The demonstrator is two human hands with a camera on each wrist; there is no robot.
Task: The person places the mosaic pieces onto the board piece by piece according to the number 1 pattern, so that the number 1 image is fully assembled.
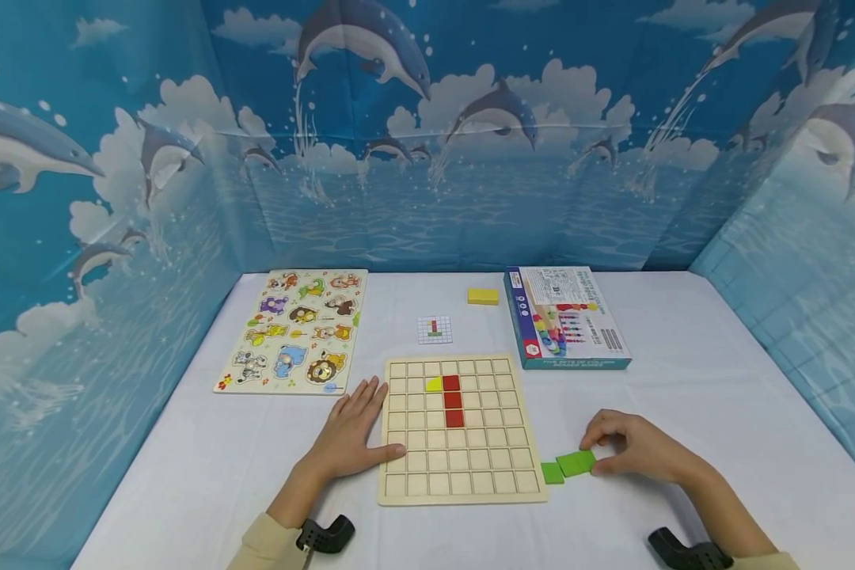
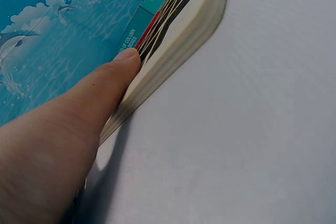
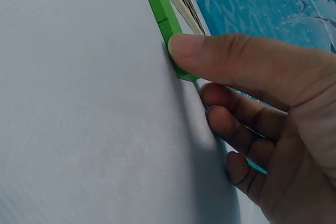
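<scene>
A wooden grid board (image 1: 416,481) lies on the white table in front of me. Three red squares (image 1: 454,400) form a column in its upper middle, with a small yellow piece (image 1: 434,385) beside the top one. My left hand (image 1: 349,434) lies at the board's left edge, fingers extended and thumb (image 2: 118,69) over the rim. Beyond the lower right edge, my right hand (image 1: 637,447) pinches the near end of a short row of green square tiles (image 1: 575,463) between thumb and fingers. Another green tile (image 1: 552,473) sits between that row and the board.
A small pattern card (image 1: 435,330) with a coloured figure lies behind the board. Further back are a yellow block (image 1: 483,296) and, to the right, a toy box (image 1: 570,321). An animal puzzle board (image 1: 292,332) lies at the left. Dolphin-printed cloth (image 1: 427,214) walls in the table.
</scene>
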